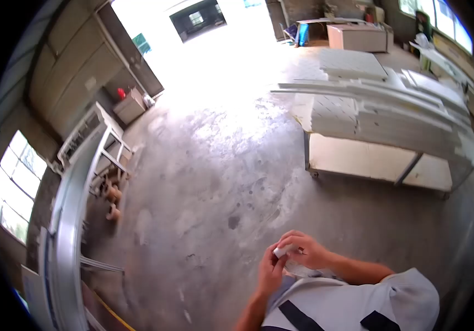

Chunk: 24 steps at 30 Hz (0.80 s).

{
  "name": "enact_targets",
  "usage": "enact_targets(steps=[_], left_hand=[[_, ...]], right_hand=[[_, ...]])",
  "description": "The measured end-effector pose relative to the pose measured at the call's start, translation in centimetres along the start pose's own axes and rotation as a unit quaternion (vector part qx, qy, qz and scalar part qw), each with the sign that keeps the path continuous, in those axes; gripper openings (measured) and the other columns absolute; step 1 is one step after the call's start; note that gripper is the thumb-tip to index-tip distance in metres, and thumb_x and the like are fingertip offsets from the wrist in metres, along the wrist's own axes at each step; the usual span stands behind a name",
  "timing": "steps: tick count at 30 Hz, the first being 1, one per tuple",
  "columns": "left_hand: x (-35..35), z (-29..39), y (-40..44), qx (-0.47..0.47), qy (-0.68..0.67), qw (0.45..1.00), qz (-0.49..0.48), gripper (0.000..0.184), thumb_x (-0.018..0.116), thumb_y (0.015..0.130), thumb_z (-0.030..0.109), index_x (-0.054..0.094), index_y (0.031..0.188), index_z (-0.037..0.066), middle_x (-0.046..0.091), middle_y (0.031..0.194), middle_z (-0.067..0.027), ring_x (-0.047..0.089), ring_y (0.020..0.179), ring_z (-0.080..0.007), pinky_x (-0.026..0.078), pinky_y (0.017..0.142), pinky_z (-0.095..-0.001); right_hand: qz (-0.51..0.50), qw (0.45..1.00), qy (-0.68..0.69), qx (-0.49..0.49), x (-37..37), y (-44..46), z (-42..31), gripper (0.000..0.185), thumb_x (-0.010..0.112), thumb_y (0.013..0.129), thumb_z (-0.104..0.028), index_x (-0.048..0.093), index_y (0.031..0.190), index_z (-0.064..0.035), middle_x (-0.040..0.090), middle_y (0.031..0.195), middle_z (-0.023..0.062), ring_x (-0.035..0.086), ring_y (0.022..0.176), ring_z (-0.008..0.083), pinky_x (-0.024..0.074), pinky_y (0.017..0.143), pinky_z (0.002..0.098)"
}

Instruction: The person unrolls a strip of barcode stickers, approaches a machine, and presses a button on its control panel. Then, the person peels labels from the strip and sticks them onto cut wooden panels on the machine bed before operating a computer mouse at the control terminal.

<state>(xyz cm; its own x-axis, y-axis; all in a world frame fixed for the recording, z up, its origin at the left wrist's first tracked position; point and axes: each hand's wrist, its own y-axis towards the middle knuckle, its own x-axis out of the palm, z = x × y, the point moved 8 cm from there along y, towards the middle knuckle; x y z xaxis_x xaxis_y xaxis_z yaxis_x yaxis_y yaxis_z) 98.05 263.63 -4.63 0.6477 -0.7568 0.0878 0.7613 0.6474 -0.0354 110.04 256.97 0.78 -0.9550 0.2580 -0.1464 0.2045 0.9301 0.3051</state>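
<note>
Both my hands meet in front of my body around a small white object [283, 251], too small to name. My left hand [270, 270] comes up from below, its fingers closed on the object's left side. From the right, my right hand [307, 248] curls its fingers over the top of it. Parts of the object are hidden behind the fingers. Under the hands are my light shirt [353, 300] and dark straps.
A wheeled cart [380, 157] on the right carries several stacked white panels [353, 63]. Along the left wall runs a long metal bench [71, 220]. Concrete floor [209, 182] stretches toward a bright doorway [237, 55]. A box-like counter [358, 38] stands at the back right.
</note>
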Motion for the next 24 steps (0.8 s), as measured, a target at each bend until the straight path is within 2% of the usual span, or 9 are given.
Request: enact_targets(steps=[1, 4, 9, 13, 15, 17, 19, 23, 24], left_hand=[[-2.1, 0.9, 3.7, -0.003, -0.021, 1.0, 0.016, 0.04, 0.061, 0.102, 0.006, 0.052, 0.14, 0.003, 0.068, 0.112, -0.009, 0.066, 0.103, -0.015, 0.052, 0.088, -0.029], [-5.6, 5.9, 16.2, 0.001, 0.171, 0.98, -0.098, 0.04, 0.059, 0.103, 0.006, 0.048, 0.141, 0.005, 0.068, 0.113, -0.0129, 0.066, 0.099, -0.0157, 0.054, 0.085, -0.0322], [-11.9, 6.4, 33.5, -0.01, 0.206, 0.972, -0.116, 0.038, 0.058, 0.103, 0.005, 0.047, 0.139, 0.004, 0.067, 0.115, -0.0134, 0.065, 0.103, -0.0179, 0.053, 0.088, -0.0321], [-18.6, 1.6, 48.8, -0.019, 0.118, 0.988, -0.099, 0.037, 0.055, 0.104, 0.003, 0.044, 0.14, 0.004, 0.066, 0.116, -0.0117, 0.064, 0.105, -0.0162, 0.053, 0.091, -0.0313], [-22.3, -1.4, 58.0, -0.103, -0.042, 0.99, -0.083, 0.042, 0.057, 0.104, 0.004, 0.041, 0.143, 0.005, 0.067, 0.114, -0.012, 0.064, 0.106, -0.0148, 0.054, 0.09, -0.0307], [-26.0, -1.2, 67.0, -0.135, 0.002, 0.987, -0.083, 0.047, 0.06, 0.103, 0.006, 0.039, 0.145, 0.006, 0.067, 0.114, -0.0119, 0.065, 0.107, -0.0153, 0.054, 0.091, -0.0312], [-28.8, 1.8, 75.2, -0.18, -0.105, 0.971, -0.12, 0.05, 0.063, 0.101, 0.008, 0.04, 0.145, 0.006, 0.068, 0.113, -0.0112, 0.065, 0.107, -0.0163, 0.054, 0.09, -0.0308], [-37.3, 7.7, 90.6, -0.071, -0.104, 0.991, -0.037, 0.048, 0.067, 0.099, 0.007, 0.044, 0.142, 0.005, 0.064, 0.122, -0.0116, 0.065, 0.109, -0.0168, 0.054, 0.093, -0.0326], [-39.1, 8.5, 94.0, -0.065, -0.098, 0.993, -0.03, 0.046, 0.067, 0.097, 0.002, 0.047, 0.139, 0.003, 0.063, 0.124, -0.0114, 0.064, 0.112, -0.0179, 0.054, 0.096, -0.0329]], right_hand=[[-0.021, 1.0, -0.008, 0.012, -0.2, 3.3, 1.2, 0.035, 0.064, 0.089, 0.003, 0.064, 0.122, -0.0082, 0.056, 0.125, 0.0112, 0.063, 0.106, 0.024, 0.0539, 0.088, 0.0353], [0.102, 0.986, 0.027, 0.131, -4.3, 14.3, 4.6, 0.043, 0.06, 0.096, -0.001, 0.053, 0.137, -0.0093, 0.057, 0.121, 0.0089, 0.06, 0.108, 0.0186, 0.0538, 0.089, 0.0344], [0.118, 0.987, 0.029, 0.101, -7.7, 30.7, 10.3, 0.039, 0.061, 0.098, -0.007, 0.052, 0.137, -0.0074, 0.058, 0.123, 0.0115, 0.062, 0.105, 0.0216, 0.0547, 0.09, 0.0347], [0.088, 0.985, 0.055, 0.134, -11.2, 45.1, 20.3, 0.028, 0.061, 0.098, -0.002, 0.06, 0.125, -0.0045, 0.063, 0.114, 0.0112, 0.066, 0.101, 0.0207, 0.0554, 0.087, 0.0348], [0.085, 0.992, -0.003, 0.098, -14.0, 52.9, 25.1, 0.027, 0.066, 0.092, 0.006, 0.065, 0.117, -0.0046, 0.068, 0.107, 0.0076, 0.066, 0.1, 0.0167, 0.0546, 0.084, 0.031], [0.085, 0.993, -0.022, 0.077, -17.2, 61.5, 28.1, 0.028, 0.069, 0.088, 0.008, 0.068, 0.112, -0.0064, 0.066, 0.111, 0.0085, 0.066, 0.1, 0.0182, 0.0542, 0.082, 0.0311], [0.006, 0.996, 0.031, 0.084, -19.1, 71.3, 29.4, 0.025, 0.071, 0.087, 0.007, 0.071, 0.106, -0.0076, 0.064, 0.115, 0.0086, 0.066, 0.101, 0.0212, 0.0542, 0.082, 0.0319], [-0.069, 0.997, 0.002, 0.029, -22.3, 90.0, 28.8, 0.015, 0.072, 0.088, 0.003, 0.073, 0.098, -0.0075, 0.062, 0.118, 0.0077, 0.066, 0.102, 0.0246, 0.0547, 0.085, 0.0351], [-0.083, 0.996, -0.043, 0.005, -22.8, 94.5, 29.1, 0.017, 0.072, 0.089, 0.0, 0.072, 0.104, -0.0088, 0.062, 0.119, 0.0094, 0.066, 0.101, 0.0275, 0.0546, 0.085, 0.0368]])
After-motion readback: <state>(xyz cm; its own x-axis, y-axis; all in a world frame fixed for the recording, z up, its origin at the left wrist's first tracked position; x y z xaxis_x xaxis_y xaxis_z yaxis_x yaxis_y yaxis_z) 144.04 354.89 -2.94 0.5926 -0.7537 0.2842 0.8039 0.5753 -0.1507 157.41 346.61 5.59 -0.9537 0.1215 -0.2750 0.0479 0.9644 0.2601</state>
